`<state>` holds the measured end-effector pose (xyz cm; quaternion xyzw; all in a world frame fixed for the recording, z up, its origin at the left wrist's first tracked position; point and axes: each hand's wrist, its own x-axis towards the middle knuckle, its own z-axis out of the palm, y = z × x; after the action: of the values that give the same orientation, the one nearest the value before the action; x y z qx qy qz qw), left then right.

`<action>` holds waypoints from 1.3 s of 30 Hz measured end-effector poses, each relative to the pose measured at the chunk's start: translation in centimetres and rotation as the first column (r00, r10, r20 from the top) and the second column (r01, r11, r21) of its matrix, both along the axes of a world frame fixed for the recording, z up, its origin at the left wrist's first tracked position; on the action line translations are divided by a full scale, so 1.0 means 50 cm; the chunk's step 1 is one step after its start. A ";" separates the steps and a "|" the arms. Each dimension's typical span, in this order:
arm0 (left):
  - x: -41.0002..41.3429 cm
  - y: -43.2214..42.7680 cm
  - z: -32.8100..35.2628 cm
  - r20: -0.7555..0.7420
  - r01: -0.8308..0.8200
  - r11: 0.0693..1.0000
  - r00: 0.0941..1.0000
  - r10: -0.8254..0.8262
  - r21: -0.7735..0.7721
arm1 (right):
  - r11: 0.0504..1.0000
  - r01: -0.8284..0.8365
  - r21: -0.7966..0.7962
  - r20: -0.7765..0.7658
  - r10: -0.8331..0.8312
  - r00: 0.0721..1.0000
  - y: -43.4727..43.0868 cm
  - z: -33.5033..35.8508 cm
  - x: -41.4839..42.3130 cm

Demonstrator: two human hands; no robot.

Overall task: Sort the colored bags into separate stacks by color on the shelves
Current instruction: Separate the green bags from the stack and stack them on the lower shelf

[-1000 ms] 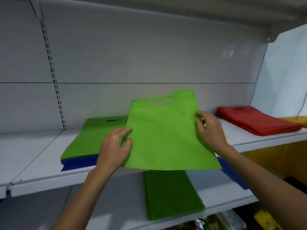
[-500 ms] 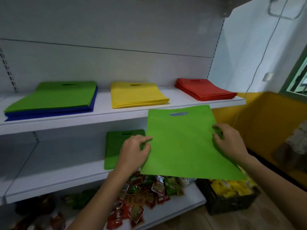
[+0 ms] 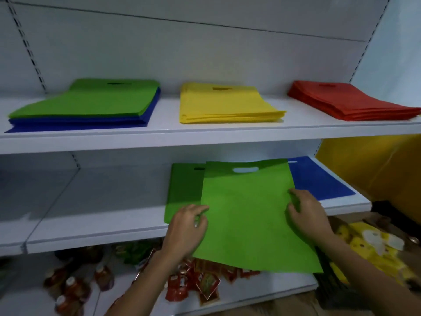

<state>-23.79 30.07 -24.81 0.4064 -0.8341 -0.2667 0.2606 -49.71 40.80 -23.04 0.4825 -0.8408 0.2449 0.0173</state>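
The left hand (image 3: 186,226) and right hand (image 3: 306,215) pinch the side edges of a flat light-green fabric bag (image 3: 248,213), partly over a darker green bag (image 3: 184,188) shelved just beyond the left hand. Farther up, the yellow stack (image 3: 223,103) and red stack (image 3: 350,101) look sorted, but green bags (image 3: 91,101) top a blue stack (image 3: 79,124), so work remains.

Upper shelf (image 3: 164,131) holds blue stack (image 3: 79,124), yellow stack (image 3: 225,103), red stack (image 3: 355,101).

Held bag (image 3: 250,215) overlaps left bag (image 3: 184,190) on middle shelf (image 3: 102,213), right bag (image 3: 319,179) beside
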 end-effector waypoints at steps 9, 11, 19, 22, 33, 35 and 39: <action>0.003 -0.278 -0.179 0.186 -0.102 0.992 0.976 0.115 -0.078 | 0.979 -0.129 0.159 -0.023 0.134 0.991 -0.353 -0.186 -0.009; -0.003 -0.319 -0.211 0.202 -0.115 0.987 0.970 0.137 -0.115 | 0.972 -0.147 0.182 -0.037 0.156 0.987 -0.403 -0.224 -0.015; -0.023 -0.365 -0.253 0.585 -0.178 0.981 0.789 0.188 -0.074 | 0.827 0.028 0.561 0.010 -0.040 0.999 -0.484 -0.282 -0.015; -0.013 -0.352 -0.217 0.507 -0.199 0.976 0.834 0.218 -0.092 | 0.896 0.048 0.441 -0.042 -0.033 0.999 -0.460 -0.249 -0.005; 0.065 -0.142 0.075 0.105 -0.088 0.986 0.989 0.104 -0.143 | 0.994 -0.107 0.032 -0.018 0.108 0.994 -0.219 0.077 0.101; 0.083 -0.111 0.127 0.077 -0.088 0.979 0.992 0.104 -0.182 | 0.993 -0.116 -0.028 -0.027 0.115 0.993 -0.178 0.140 0.126; 0.109 -0.085 0.216 -0.011 -0.065 0.964 0.998 0.065 -0.257 | 0.983 -0.144 -0.115 -0.098 0.133 0.986 -0.126 0.249 0.156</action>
<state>-18.33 25.80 -14.01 0.3961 -0.8476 -0.1477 0.3207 -41.89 34.49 -10.61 0.5485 -0.7871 0.2741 0.0674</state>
